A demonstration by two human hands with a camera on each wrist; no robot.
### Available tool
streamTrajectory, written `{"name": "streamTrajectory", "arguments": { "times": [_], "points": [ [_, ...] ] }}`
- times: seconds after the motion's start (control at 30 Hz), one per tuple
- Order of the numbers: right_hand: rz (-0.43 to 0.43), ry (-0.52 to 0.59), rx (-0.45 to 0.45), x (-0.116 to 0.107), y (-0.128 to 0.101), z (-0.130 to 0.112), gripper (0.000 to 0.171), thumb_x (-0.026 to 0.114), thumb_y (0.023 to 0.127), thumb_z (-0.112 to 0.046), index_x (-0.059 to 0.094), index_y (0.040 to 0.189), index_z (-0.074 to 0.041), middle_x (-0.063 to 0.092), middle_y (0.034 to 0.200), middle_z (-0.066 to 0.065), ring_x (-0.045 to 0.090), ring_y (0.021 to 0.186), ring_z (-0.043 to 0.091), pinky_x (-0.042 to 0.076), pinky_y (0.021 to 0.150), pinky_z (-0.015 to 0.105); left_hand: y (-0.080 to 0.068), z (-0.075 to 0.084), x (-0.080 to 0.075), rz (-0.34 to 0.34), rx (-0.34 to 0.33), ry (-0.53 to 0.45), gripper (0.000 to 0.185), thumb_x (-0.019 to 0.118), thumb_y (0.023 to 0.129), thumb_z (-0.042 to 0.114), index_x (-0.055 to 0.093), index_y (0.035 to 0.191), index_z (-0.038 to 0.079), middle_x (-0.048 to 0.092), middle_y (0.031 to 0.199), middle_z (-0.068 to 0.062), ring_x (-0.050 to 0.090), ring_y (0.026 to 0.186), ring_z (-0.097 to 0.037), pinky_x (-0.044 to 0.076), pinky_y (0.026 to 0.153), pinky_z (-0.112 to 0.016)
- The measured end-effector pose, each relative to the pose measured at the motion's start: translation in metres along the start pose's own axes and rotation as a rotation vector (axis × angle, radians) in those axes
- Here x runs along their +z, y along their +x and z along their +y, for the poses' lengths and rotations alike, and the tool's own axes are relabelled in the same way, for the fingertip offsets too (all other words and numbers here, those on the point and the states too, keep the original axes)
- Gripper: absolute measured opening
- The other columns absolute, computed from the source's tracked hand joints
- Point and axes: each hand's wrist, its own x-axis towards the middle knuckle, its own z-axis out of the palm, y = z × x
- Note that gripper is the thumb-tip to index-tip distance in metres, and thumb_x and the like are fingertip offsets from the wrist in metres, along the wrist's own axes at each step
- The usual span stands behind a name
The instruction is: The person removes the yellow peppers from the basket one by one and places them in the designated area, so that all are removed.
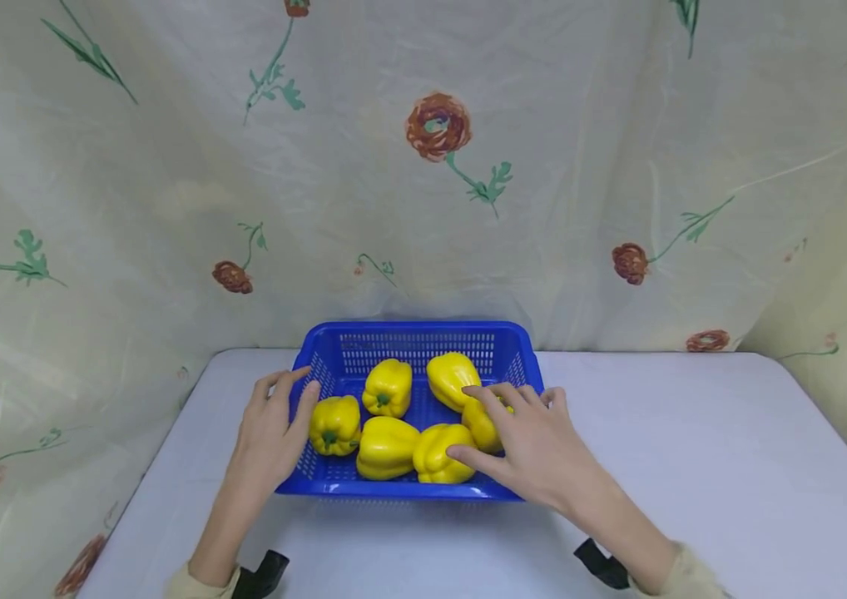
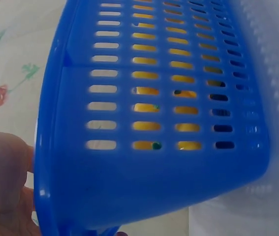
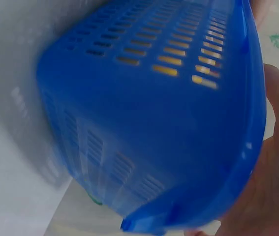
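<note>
A blue plastic basket with slotted sides holds several yellow bell peppers, lying loose on its bottom. At the basket's left rim is my left hand, its fingers and thumb loosely spread over the edge, beside the leftmost pepper. My right hand reaches in over the right rim with fingers spread. Its thumb overlaps the front right pepper, and its index finger covers part of the pepper behind. Both wrist views show the basket's outer wall, with the hands beyond the rim.
The basket stands on a white-covered table, close to the back edge. A pale floral curtain hangs right behind and wraps round the left and right sides. Black straps sit at the wrists.
</note>
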Motion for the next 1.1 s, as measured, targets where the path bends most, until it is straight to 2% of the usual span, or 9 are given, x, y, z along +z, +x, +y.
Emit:
{"name": "streamTrajectory", "arguments": {
  "times": [0.1, 0.2, 0.27, 0.4, 0.53, 0.83, 0.97, 1.1],
  "points": [
    [-0.033, 0.016, -0.010, 0.003, 0.002, -0.005, 0.085, 0.052, 0.094, -0.086, 0.056, 0.155, -0.027, 0.065, 0.149, 0.010, 0.064, 0.130, 0.036, 0.043, 0.101, 0.059, 0.001, 0.001, 0.001, 0.002, -0.025, 0.000, 0.059, 0.039, 0.117, 0.045, 0.048, 0.161, 0.007, 0.038, 0.167, -0.030, 0.046, 0.149, -0.056, 0.045, 0.118, -0.073],
    [-0.036, 0.001, -0.030, 0.006, 0.004, -0.008, 0.082, 0.053, 0.094, -0.086, 0.057, 0.155, -0.031, 0.066, 0.149, 0.009, 0.065, 0.125, 0.033, 0.042, 0.091, 0.049, 0.001, 0.004, 0.001, 0.002, -0.045, 0.007, 0.058, 0.039, 0.117, 0.043, 0.047, 0.160, 0.005, 0.038, 0.167, -0.031, 0.047, 0.148, -0.057, 0.045, 0.118, -0.072],
    [-0.029, -0.013, -0.041, 0.007, 0.005, -0.010, 0.081, 0.054, 0.094, -0.085, 0.057, 0.155, -0.032, 0.067, 0.148, 0.008, 0.064, 0.122, 0.033, 0.041, 0.089, 0.047, 0.002, 0.005, 0.002, 0.000, -0.057, 0.012, 0.058, 0.040, 0.117, 0.043, 0.047, 0.160, 0.004, 0.038, 0.166, -0.032, 0.047, 0.147, -0.057, 0.045, 0.118, -0.073],
    [-0.035, -0.017, -0.060, 0.008, 0.008, -0.013, 0.082, 0.056, 0.094, -0.083, 0.056, 0.157, -0.030, 0.067, 0.149, 0.008, 0.064, 0.127, 0.034, 0.045, 0.093, 0.049, 0.006, 0.007, 0.003, 0.004, -0.076, 0.008, 0.059, 0.040, 0.117, 0.042, 0.046, 0.160, 0.002, 0.039, 0.165, -0.033, 0.047, 0.147, -0.058, 0.046, 0.116, -0.073],
    [-0.058, -0.008, -0.069, 0.010, 0.008, -0.016, 0.081, 0.057, 0.095, -0.081, 0.057, 0.156, -0.029, 0.065, 0.152, 0.010, 0.062, 0.139, 0.037, 0.050, 0.103, 0.059, 0.008, 0.005, 0.005, 0.015, -0.088, 0.008, 0.059, 0.040, 0.117, 0.040, 0.046, 0.160, 0.000, 0.040, 0.164, -0.034, 0.047, 0.147, -0.060, 0.047, 0.115, -0.073],
    [-0.110, -0.037, -0.039, 0.014, 0.009, -0.024, 0.084, 0.055, 0.095, -0.083, 0.063, 0.152, -0.022, 0.067, 0.149, 0.010, 0.058, 0.142, 0.040, 0.047, 0.113, 0.067, 0.014, 0.001, 0.014, 0.002, -0.105, 0.027, 0.063, 0.039, 0.117, 0.038, 0.040, 0.162, -0.006, 0.041, 0.163, -0.038, 0.048, 0.145, -0.062, 0.047, 0.114, -0.074],
    [-0.125, -0.069, -0.040, 0.013, 0.010, -0.027, 0.081, 0.057, 0.095, -0.081, 0.071, 0.141, -0.016, 0.073, 0.139, 0.009, 0.062, 0.132, 0.039, 0.048, 0.107, 0.063, 0.014, 0.002, 0.017, 0.013, -0.115, 0.037, 0.064, 0.039, 0.117, 0.038, 0.038, 0.163, -0.006, 0.041, 0.162, -0.038, 0.050, 0.143, -0.061, 0.048, 0.113, -0.073],
    [-0.120, -0.082, -0.037, 0.013, 0.012, -0.028, 0.075, 0.062, 0.093, -0.079, 0.075, 0.131, -0.016, 0.076, 0.128, 0.008, 0.064, 0.119, 0.034, 0.047, 0.097, 0.056, 0.014, 0.002, 0.021, 0.031, -0.113, 0.042, 0.064, 0.041, 0.116, 0.038, 0.038, 0.163, -0.006, 0.043, 0.161, -0.038, 0.055, 0.139, -0.061, 0.053, 0.108, -0.071]
  ]
}}
